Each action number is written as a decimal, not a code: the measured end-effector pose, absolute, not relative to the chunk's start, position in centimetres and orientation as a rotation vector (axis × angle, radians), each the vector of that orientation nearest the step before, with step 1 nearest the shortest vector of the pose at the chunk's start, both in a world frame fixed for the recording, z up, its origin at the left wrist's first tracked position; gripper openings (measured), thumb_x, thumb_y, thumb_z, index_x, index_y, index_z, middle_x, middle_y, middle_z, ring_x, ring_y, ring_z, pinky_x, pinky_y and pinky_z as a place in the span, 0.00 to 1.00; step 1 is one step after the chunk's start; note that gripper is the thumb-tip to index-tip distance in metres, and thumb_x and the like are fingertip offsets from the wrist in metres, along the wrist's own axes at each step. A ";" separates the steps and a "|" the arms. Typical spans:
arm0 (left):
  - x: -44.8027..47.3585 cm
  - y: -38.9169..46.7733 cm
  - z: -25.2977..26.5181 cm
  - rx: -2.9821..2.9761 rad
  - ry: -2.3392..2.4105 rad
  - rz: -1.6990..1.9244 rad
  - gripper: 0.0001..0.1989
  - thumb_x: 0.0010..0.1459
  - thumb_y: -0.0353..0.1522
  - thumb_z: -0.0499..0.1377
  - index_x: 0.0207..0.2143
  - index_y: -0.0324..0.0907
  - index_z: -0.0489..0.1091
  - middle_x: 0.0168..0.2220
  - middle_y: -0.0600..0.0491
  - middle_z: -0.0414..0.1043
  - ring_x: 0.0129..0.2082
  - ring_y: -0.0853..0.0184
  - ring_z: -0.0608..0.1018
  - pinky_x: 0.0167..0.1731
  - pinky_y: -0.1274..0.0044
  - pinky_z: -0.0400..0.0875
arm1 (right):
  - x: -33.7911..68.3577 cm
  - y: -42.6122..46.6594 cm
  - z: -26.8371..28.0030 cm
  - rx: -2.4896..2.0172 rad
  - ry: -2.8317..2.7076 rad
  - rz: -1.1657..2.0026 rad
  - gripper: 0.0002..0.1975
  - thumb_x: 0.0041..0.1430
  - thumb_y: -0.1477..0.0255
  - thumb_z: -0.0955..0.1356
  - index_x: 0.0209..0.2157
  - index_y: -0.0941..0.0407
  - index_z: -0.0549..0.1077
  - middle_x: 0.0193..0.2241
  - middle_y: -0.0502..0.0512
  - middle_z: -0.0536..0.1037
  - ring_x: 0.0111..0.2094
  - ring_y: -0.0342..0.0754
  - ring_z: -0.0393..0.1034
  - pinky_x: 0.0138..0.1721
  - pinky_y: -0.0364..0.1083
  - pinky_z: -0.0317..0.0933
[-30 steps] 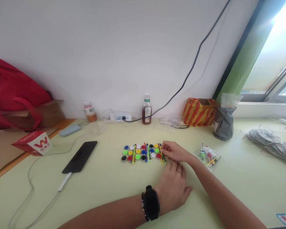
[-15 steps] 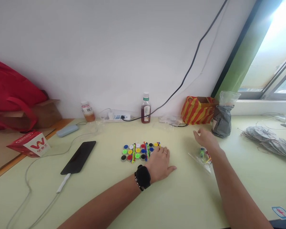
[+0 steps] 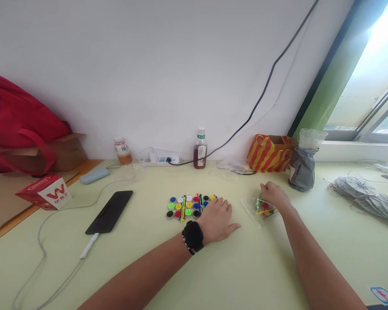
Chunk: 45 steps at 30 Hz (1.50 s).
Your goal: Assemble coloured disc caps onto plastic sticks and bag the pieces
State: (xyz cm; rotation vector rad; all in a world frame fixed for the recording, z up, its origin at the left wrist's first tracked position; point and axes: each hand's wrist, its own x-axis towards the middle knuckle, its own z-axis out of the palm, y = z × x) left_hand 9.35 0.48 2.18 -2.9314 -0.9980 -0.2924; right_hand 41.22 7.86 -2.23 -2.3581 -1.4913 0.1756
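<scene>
A grid of coloured discs (image 3: 187, 206) on the pale green table (image 3: 148, 267) is covered at its right edge by the flat, open left hand (image 3: 217, 219); further right, a clear plastic bag (image 3: 260, 209) is gripped by the right hand (image 3: 273, 194).

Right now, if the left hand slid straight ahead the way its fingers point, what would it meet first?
The left hand lies flat, fingers aimed up-left over the right end of the coloured discs and sticks. It would push into those first; it seems to touch them already, though depth is unclear. The brown bottle stands far beyond.
</scene>
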 end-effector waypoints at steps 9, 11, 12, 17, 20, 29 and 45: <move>7.9 3.2 2.2 -2.841 -1.311 -0.214 0.21 0.68 0.45 0.50 0.50 0.39 0.72 0.54 0.38 0.71 0.50 0.47 0.74 0.48 0.58 0.66 | 39.9 6.4 -0.6 -2.017 -1.589 0.514 0.15 0.56 0.72 0.63 0.46 0.54 0.69 0.27 0.53 0.79 0.29 0.51 0.76 0.30 0.46 0.65; 8.0 3.1 2.1 -2.845 -1.317 -0.184 0.20 0.68 0.43 0.51 0.51 0.39 0.71 0.53 0.38 0.71 0.50 0.47 0.73 0.47 0.58 0.67 | 39.4 6.2 0.3 -1.887 -1.646 0.499 0.15 0.57 0.72 0.63 0.48 0.53 0.67 0.28 0.51 0.78 0.31 0.51 0.75 0.32 0.46 0.66; 8.0 3.0 2.1 -2.846 -1.317 -0.181 0.20 0.68 0.43 0.51 0.50 0.39 0.71 0.53 0.38 0.71 0.50 0.47 0.73 0.47 0.59 0.67 | 39.1 6.1 0.8 -1.797 -1.686 0.469 0.15 0.59 0.71 0.62 0.48 0.52 0.66 0.28 0.51 0.77 0.31 0.51 0.74 0.32 0.46 0.66; 8.3 2.7 2.4 -2.821 -1.327 -0.164 0.20 0.68 0.43 0.52 0.50 0.38 0.71 0.52 0.37 0.72 0.49 0.47 0.74 0.46 0.59 0.67 | 36.9 5.2 4.4 -1.532 -1.818 0.266 0.14 0.64 0.66 0.63 0.50 0.52 0.66 0.31 0.52 0.75 0.28 0.49 0.69 0.31 0.46 0.64; 8.3 2.8 2.4 -2.795 -1.308 -0.165 0.21 0.68 0.44 0.52 0.49 0.38 0.72 0.50 0.38 0.73 0.49 0.47 0.73 0.47 0.59 0.66 | 35.6 4.6 6.8 -1.539 -1.933 0.147 0.11 0.66 0.66 0.62 0.48 0.51 0.69 0.30 0.52 0.75 0.26 0.48 0.67 0.29 0.46 0.61; 8.2 3.1 2.2 -2.817 -1.231 -0.284 0.22 0.69 0.45 0.51 0.51 0.38 0.70 0.49 0.40 0.74 0.52 0.48 0.71 0.50 0.59 0.65 | 38.4 6.1 12.2 -1.847 -1.817 -0.256 0.08 0.63 0.72 0.62 0.41 0.54 0.71 0.34 0.60 0.79 0.32 0.54 0.72 0.34 0.49 0.61; 10.0 4.2 3.9 -3.071 -0.973 -0.314 0.14 0.68 0.36 0.52 0.50 0.46 0.72 0.47 0.46 0.77 0.46 0.53 0.78 0.46 0.64 0.70 | 37.6 7.8 1.5 -1.457 -1.794 0.315 0.16 0.66 0.60 0.65 0.49 0.50 0.78 0.49 0.60 0.81 0.50 0.57 0.76 0.49 0.55 0.71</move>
